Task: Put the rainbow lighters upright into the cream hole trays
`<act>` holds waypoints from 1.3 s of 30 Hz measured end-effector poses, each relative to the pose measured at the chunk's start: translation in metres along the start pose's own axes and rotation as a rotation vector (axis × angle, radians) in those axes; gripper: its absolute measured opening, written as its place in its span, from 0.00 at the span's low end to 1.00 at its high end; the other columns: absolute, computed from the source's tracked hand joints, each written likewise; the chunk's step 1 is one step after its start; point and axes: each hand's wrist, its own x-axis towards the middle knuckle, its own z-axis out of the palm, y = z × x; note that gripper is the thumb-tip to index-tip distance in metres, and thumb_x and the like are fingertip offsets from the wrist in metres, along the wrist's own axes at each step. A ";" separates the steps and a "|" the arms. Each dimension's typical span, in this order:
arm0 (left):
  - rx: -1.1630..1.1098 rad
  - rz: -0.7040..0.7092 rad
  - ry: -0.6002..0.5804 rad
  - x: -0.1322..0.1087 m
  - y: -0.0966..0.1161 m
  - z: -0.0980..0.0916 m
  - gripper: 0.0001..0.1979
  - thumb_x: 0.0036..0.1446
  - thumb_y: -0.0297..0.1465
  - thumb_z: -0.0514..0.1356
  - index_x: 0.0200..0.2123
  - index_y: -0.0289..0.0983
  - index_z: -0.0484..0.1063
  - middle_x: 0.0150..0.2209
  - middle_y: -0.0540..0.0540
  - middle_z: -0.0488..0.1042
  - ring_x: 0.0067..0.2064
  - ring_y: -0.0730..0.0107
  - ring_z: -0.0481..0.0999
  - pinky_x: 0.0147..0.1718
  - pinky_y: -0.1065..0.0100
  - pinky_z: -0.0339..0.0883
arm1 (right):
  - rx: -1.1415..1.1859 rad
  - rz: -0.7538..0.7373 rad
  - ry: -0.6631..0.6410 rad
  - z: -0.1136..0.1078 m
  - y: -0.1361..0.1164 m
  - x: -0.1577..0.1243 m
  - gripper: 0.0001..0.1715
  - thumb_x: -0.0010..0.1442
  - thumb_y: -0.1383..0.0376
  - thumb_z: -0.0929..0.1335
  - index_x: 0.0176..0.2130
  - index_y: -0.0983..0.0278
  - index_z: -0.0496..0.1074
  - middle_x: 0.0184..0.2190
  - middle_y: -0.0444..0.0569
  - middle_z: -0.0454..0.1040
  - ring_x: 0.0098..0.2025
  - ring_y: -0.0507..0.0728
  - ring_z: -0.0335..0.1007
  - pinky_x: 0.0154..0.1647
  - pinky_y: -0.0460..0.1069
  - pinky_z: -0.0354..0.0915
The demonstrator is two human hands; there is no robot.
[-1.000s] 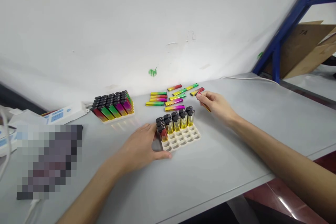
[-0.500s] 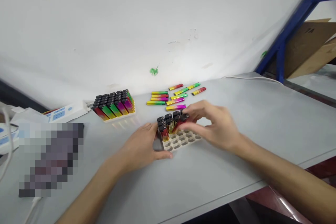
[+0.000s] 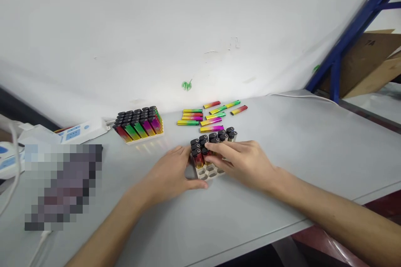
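Note:
A pale lighter tray (image 3: pixel 208 172) with rows of oval holes lies in front of me, its back part filled with upright black-topped lighters (image 3: pixel 214 137). My left hand (image 3: pixel 169 171) curves around the tray's left end, thumb at the front corner and fingers along the side. In the fingertips of my right hand (image 3: pixel 241 160) is a red and yellow lighter (image 3: pixel 206 151), standing upright in the tray beside the front-left lighter (image 3: pixel 198 159). Its lower end is partly hidden, and my right hand covers the tray's right part.
A second tray packed with lighters (image 3: pixel 138 127) stands at the back left. Several shiny lighters (image 3: pixel 211 121) lie loose near the wall. Power strips (image 3: pixel 75 132) and a blurred-out dark object (image 3: pixel 64 187) are on the left. A white cable (image 3: pixel 300 96) runs along the back right.
My right hand has moved left and down, bringing the tilted red lighter upright into the tray beside the front-left one. My left hand stays at the tray's end.

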 end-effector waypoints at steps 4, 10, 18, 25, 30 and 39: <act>-0.010 0.016 0.025 0.001 -0.001 0.000 0.30 0.47 0.55 0.69 0.47 0.42 0.72 0.45 0.42 0.77 0.47 0.46 0.76 0.45 0.51 0.70 | 0.025 0.066 0.114 -0.007 0.013 0.008 0.10 0.68 0.61 0.69 0.42 0.65 0.78 0.20 0.40 0.76 0.19 0.48 0.66 0.22 0.46 0.61; -0.011 0.013 0.040 0.001 -0.001 0.000 0.32 0.46 0.56 0.69 0.48 0.43 0.73 0.45 0.42 0.78 0.47 0.46 0.76 0.47 0.50 0.70 | -0.174 0.534 -0.023 0.000 0.106 0.013 0.17 0.70 0.62 0.62 0.49 0.62 0.77 0.36 0.52 0.80 0.34 0.58 0.74 0.35 0.51 0.66; -0.013 0.005 0.034 0.000 -0.003 0.001 0.32 0.47 0.57 0.69 0.48 0.44 0.73 0.47 0.42 0.78 0.50 0.44 0.76 0.48 0.52 0.71 | -0.260 0.676 -0.512 0.017 0.176 -0.018 0.27 0.65 0.65 0.61 0.61 0.65 0.70 0.60 0.63 0.70 0.58 0.72 0.65 0.58 0.65 0.64; -0.023 0.020 0.025 0.000 -0.004 0.001 0.33 0.48 0.56 0.68 0.52 0.45 0.72 0.50 0.43 0.78 0.52 0.46 0.75 0.50 0.51 0.70 | -0.153 0.670 -0.529 0.003 0.167 -0.015 0.16 0.64 0.62 0.65 0.46 0.66 0.77 0.47 0.60 0.75 0.53 0.69 0.68 0.55 0.60 0.65; -0.007 0.007 0.019 0.000 -0.004 0.001 0.33 0.47 0.57 0.68 0.50 0.45 0.72 0.47 0.44 0.78 0.50 0.46 0.76 0.48 0.51 0.70 | 0.210 0.914 -0.208 -0.011 0.155 -0.008 0.16 0.63 0.52 0.68 0.37 0.61 0.74 0.41 0.52 0.80 0.43 0.61 0.75 0.45 0.54 0.66; -0.035 0.013 0.028 0.000 -0.005 0.002 0.34 0.46 0.57 0.69 0.52 0.45 0.72 0.49 0.42 0.78 0.51 0.44 0.76 0.49 0.50 0.70 | 0.779 1.130 -0.058 0.005 0.131 -0.004 0.19 0.63 0.48 0.68 0.37 0.59 0.64 0.20 0.35 0.57 0.17 0.47 0.46 0.18 0.46 0.47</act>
